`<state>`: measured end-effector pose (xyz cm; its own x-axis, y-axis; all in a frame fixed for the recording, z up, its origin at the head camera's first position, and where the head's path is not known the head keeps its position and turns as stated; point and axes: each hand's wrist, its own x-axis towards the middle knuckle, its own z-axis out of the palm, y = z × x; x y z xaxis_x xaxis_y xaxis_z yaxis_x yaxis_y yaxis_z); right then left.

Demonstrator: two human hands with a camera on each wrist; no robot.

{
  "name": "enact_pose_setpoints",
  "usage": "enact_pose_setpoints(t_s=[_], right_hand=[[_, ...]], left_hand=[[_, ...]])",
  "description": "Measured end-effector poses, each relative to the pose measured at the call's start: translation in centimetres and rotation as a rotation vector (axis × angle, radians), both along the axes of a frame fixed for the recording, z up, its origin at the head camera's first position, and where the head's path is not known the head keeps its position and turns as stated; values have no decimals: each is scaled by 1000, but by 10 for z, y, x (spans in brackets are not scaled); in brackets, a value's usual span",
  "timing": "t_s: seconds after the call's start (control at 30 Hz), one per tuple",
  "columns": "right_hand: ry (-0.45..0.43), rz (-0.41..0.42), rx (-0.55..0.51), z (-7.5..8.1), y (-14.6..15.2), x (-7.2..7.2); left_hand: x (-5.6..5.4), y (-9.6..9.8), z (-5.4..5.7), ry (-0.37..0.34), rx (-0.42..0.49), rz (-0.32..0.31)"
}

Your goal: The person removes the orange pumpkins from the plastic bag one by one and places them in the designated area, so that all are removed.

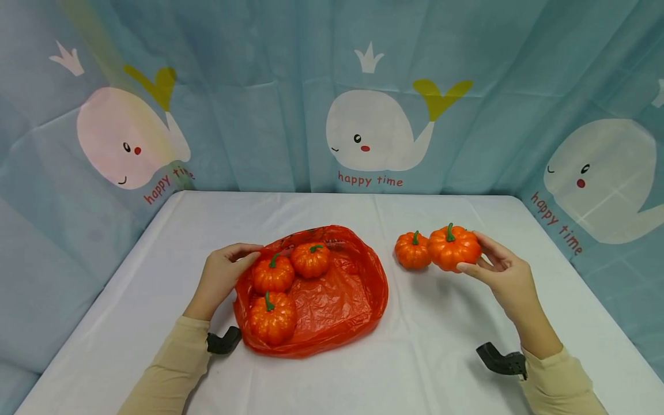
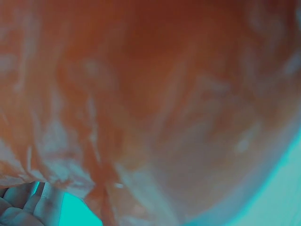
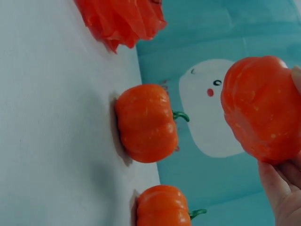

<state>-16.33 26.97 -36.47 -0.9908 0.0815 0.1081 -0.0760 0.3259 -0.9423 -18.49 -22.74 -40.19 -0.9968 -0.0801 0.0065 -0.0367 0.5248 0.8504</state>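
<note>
A red plastic bag [image 1: 332,311] lies spread wide on the table, with three orange toy pumpkins [image 1: 272,319] inside along its left part. My left hand [image 1: 222,275] grips the bag's left rim between thumb and fingers. The bag's wall [image 2: 141,94] fills most of the left wrist view. Raised above the table to the right, a toy pumpkin [image 1: 454,249] is held by its side in my right hand [image 1: 505,276]. Behind it a pumpkin [image 3: 146,123] rests on the table, and another pumpkin [image 3: 162,207] shows lower in the right wrist view, mostly hidden in the head view.
A white cloth covers the table [image 1: 415,351]. Blue curtains [image 1: 249,138] printed with whales hang behind it and along both sides. Each wrist carries a black camera mount [image 1: 502,360].
</note>
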Motion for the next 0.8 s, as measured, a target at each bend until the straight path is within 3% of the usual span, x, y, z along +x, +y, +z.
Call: enact_pose_setpoints(t_s=[0.23,0.43,0.53,0.7,0.8], right_hand=[[10,-27,-84,1,9,2],[16,-78,-90,1,21,2],[13,-103,-67,-2,26,1],[-17,-169,94,-3,31,-2],[-36,-192,94,-4,34,-3]], left_hand=[[2,1,3,-3,2,5],[2,1,3,-6,11,6],[3,1,3,-7,10,6],[3,1,3,-6,2,6],[2,1,3,-10,1,7]])
